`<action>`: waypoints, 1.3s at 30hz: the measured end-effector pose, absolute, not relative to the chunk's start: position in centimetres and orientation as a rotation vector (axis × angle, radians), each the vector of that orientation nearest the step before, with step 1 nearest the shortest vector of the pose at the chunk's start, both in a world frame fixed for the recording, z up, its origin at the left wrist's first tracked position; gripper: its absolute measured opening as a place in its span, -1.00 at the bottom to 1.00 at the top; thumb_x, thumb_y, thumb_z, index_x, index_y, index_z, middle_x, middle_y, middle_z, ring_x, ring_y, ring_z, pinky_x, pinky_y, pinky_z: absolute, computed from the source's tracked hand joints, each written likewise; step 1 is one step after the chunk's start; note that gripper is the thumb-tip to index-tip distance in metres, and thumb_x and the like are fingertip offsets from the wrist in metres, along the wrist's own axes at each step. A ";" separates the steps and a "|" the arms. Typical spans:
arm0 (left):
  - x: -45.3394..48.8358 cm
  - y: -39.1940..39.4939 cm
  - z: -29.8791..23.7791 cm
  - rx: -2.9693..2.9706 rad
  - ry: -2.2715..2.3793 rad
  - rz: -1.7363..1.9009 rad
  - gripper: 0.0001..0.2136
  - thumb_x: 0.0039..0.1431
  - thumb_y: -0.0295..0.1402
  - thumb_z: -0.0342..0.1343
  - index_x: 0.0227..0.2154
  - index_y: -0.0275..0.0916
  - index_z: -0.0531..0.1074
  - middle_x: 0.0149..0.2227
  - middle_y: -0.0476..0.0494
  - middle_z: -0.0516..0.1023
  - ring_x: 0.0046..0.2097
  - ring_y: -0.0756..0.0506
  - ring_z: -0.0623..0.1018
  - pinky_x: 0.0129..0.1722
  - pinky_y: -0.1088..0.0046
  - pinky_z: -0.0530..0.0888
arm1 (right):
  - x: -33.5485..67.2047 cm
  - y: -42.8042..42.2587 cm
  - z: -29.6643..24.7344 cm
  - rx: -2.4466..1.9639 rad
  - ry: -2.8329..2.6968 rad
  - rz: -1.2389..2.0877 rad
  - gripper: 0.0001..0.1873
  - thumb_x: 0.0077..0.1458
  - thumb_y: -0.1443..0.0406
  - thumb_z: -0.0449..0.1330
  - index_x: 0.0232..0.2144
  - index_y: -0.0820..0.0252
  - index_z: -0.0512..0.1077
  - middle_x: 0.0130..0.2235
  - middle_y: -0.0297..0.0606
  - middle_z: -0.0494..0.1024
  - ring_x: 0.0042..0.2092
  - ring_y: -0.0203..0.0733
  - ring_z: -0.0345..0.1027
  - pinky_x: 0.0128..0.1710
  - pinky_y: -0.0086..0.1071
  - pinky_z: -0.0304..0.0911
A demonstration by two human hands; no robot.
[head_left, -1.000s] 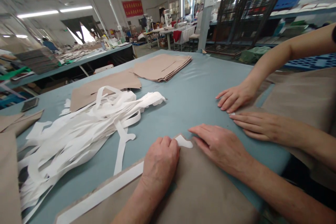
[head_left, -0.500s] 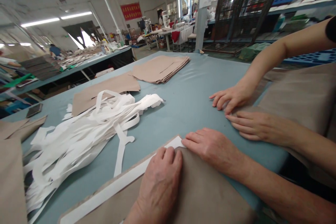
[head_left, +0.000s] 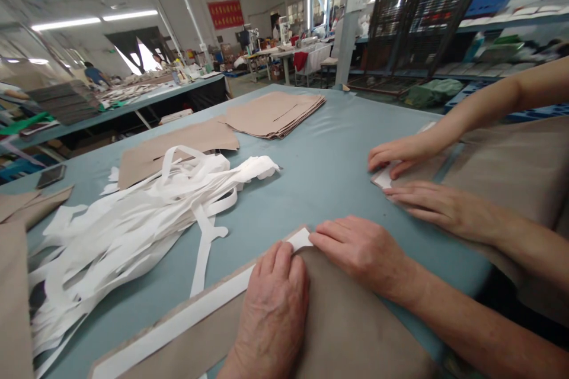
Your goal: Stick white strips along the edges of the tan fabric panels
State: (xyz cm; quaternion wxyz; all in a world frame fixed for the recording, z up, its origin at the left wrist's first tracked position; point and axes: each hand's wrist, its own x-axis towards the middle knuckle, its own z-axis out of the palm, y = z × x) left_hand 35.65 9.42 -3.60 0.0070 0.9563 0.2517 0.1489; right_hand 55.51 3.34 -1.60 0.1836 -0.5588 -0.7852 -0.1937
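My left hand (head_left: 273, 302) lies palm down on a taupe fabric panel (head_left: 355, 331), its fingers stretched over a long white strip (head_left: 186, 323). That strip runs along the panel's far edge up to the corner. At the corner, my right hand (head_left: 362, 254) has its fingertips closed on the strip's end; the thumb is hidden. Left of my hands lies a tangled heap of white strips (head_left: 133, 249), with one loose strip hanging toward the panel.
A co-worker's two hands (head_left: 438, 207) work at the right on another taupe panel (head_left: 511, 172) with a white strip. Farther back are a stack of taupe panels (head_left: 275, 113) and a single panel (head_left: 146, 157). A phone (head_left: 51, 176) lies on the blue tabletop (head_left: 338, 177) at left.
My view has shifted slightly. My hands stay at the corner, the left fingers a little farther from its tip. The co-worker's far hand has lifted, baring a white strip end.
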 end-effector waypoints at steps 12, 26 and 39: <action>35.7 9.5 -3.2 3.006 0.747 0.492 -0.87 0.21 -0.58 0.05 -0.26 -0.23 0.38 -0.05 -0.20 0.49 0.00 -0.20 0.51 0.00 0.14 0.54 | 55.4 3.1 -1.8 -1.543 -2.222 -0.470 -0.72 0.36 0.39 0.00 -0.24 0.19 0.52 -0.31 -0.24 0.56 -0.30 -0.20 0.32 -0.30 -0.29 0.09; 35.6 8.9 -2.7 3.208 0.732 0.355 -0.87 0.12 -0.55 0.14 -0.26 -0.26 0.44 -0.36 -0.09 0.48 -0.34 -0.15 0.49 -0.43 0.32 0.49 | 53.3 4.4 -1.4 -1.814 -1.682 0.160 -0.84 0.19 0.24 0.18 -0.23 0.09 0.54 -0.29 -0.33 0.65 -0.33 -0.23 0.52 -0.34 -0.40 0.37; 35.8 7.8 -2.7 3.221 0.683 0.317 -0.83 0.12 -0.52 0.14 -0.22 -0.30 0.52 -0.33 -0.17 0.50 -0.36 -0.15 0.48 -0.51 0.35 0.40 | 52.0 4.7 0.0 -1.586 -1.437 0.363 -0.81 0.15 0.30 0.16 -0.17 0.10 0.50 -0.39 -0.38 0.59 -0.42 -0.30 0.46 -0.47 -0.50 0.36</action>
